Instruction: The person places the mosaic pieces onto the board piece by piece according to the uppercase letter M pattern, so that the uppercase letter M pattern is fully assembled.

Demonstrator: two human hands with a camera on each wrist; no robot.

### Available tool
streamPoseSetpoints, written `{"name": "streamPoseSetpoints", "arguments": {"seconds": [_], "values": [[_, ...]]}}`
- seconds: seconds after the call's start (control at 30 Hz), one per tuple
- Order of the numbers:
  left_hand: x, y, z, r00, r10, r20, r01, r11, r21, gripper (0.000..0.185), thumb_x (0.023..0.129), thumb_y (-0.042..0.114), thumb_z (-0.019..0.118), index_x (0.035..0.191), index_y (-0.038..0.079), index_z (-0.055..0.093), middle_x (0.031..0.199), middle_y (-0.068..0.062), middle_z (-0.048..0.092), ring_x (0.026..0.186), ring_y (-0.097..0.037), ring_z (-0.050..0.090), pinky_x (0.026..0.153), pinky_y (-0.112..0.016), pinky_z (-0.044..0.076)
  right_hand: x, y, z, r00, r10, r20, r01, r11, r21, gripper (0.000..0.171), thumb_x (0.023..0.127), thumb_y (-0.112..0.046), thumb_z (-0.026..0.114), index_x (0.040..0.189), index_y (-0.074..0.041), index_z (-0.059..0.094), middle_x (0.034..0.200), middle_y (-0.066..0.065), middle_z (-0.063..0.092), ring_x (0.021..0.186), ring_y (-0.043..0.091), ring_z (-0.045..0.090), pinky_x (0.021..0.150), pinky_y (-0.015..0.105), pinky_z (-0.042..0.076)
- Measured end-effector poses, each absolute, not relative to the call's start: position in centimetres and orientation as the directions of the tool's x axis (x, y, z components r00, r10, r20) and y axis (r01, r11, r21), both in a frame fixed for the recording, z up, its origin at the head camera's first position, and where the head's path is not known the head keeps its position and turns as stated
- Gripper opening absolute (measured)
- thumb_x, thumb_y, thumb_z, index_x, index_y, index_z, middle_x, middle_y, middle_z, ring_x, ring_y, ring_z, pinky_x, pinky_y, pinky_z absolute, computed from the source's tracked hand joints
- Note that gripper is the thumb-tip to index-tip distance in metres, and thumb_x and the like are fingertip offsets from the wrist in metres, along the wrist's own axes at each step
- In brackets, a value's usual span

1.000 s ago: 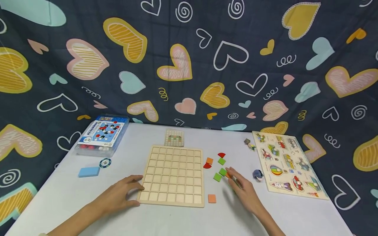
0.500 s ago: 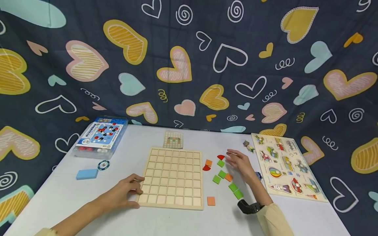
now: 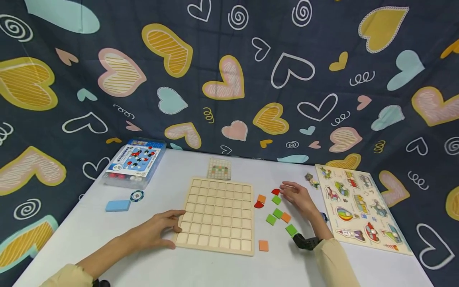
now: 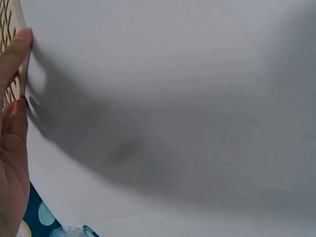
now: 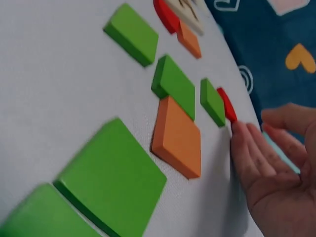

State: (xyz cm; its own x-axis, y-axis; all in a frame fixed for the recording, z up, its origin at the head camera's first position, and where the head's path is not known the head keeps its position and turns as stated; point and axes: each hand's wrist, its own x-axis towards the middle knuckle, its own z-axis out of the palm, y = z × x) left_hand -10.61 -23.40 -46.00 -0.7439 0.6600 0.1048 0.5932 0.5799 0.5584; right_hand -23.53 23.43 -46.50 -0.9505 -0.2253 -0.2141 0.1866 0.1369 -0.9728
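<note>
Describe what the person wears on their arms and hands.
Both hands are bare: the left hand and right hand show no gloves or rings. Each forearm ends in a pale yellow sleeve. A black wrist-mounted device is strapped at the right wrist; a dark strap shows at the left sleeve too.

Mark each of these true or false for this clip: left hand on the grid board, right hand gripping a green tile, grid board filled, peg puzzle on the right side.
1. The left hand touches the grid board's near-left edge. True.
2. The right hand grips a green tile. False: it is open, fingertips beside the red piece.
3. The grid board's cells are filled with tiles. False: they are bare.
4. The peg puzzle lies right of the loose tiles. True.
</note>
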Motion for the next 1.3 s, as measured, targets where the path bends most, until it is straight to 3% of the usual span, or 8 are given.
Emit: {"name": "streamPoseSetpoints", "arguments": {"seconds": [0.13,0.37,0.67,0.9,1.1,1.3], "values": [[-10.4,-23.6,-46.0,-0.748,0.658,0.09,0.598,0.608,0.522,0.029,0.076,0.033,0.078,0.098,0.017,0.068,0.14,-0.022,0.046,0.121,-0.037,0.051,0.094,-0.044,0.048,-23.9,23.8,-46.8,-0.938,-0.296,-0.18,0.137,0.16,-0.977,0.047,0.099,-0.003,0.047,0.141,0.012,0.03,0.14,0.033,0.04,0.111,0.015,0.061,0.096,0.028,0.046],[-9.7,-23.7,-45.8,-0.753,0.655,0.061,0.609,0.658,0.443,0.026,0.084,0.041,0.068,0.103,0.023,0.064,0.146,-0.021,0.041,0.128,-0.043,0.043,0.094,-0.049,0.046,-24.3,24.3,-47.2,-0.935,-0.299,-0.191,0.146,0.168,-0.975,0.049,0.099,-0.006,0.05,0.142,0.009,0.031,0.141,0.031,0.04,0.107,0.009,0.062,0.091,0.022,0.048],[-9.8,-23.5,-45.6,-0.746,0.662,0.069,0.606,0.633,0.482,0.029,0.084,0.038,0.069,0.105,0.019,0.063,0.145,-0.023,0.04,0.127,-0.045,0.043,0.094,-0.052,0.045,-24.6,24.1,-47.2,-0.934,-0.291,-0.207,0.149,0.21,-0.966,0.052,0.098,-0.011,0.055,0.142,0.005,0.034,0.14,0.027,0.044,0.109,0.005,0.06,0.091,0.019,0.047],[-9.5,-23.6,-46.1,-0.749,0.659,0.068,0.588,0.614,0.527,0.028,0.084,0.04,0.067,0.103,0.021,0.062,0.145,-0.025,0.04,0.125,-0.048,0.043,0.094,-0.056,0.042,-25.6,23.3,-47.3,-0.906,-0.389,-0.169,0.082,0.23,-0.97,0.053,0.092,0.005,0.058,0.139,0.011,0.035,0.138,0.031,0.045,0.112,0.016,0.061,0.09,0.025,0.05],[-9.5,-23.6,-46.2,-0.762,0.646,0.039,0.559,0.626,0.543,0.03,0.084,0.043,0.066,0.104,0.022,0.061,0.147,-0.023,0.038,0.129,-0.046,0.04,0.097,-0.056,0.04,-26.9,23.3,-47.0,-0.88,-0.445,-0.168,-0.02,0.389,-0.921,0.043,0.089,0.006,0.061,0.13,0.009,0.05,0.125,0.026,0.058,0.103,0.023,0.063,0.084,0.021,0.052],[-9.6,-23.7,-46.1,-0.762,0.647,0.022,0.547,0.625,0.557,0.031,0.083,0.04,0.067,0.106,0.02,0.062,0.148,-0.024,0.036,0.129,-0.047,0.039,0.099,-0.055,0.038,-27.7,23.3,-47.1,-0.874,-0.448,-0.188,-0.013,0.409,-0.912,0.041,0.089,0.001,0.064,0.127,0.009,0.053,0.121,0.023,0.063,0.096,0.016,0.065,0.082,0.023,0.053]]}}
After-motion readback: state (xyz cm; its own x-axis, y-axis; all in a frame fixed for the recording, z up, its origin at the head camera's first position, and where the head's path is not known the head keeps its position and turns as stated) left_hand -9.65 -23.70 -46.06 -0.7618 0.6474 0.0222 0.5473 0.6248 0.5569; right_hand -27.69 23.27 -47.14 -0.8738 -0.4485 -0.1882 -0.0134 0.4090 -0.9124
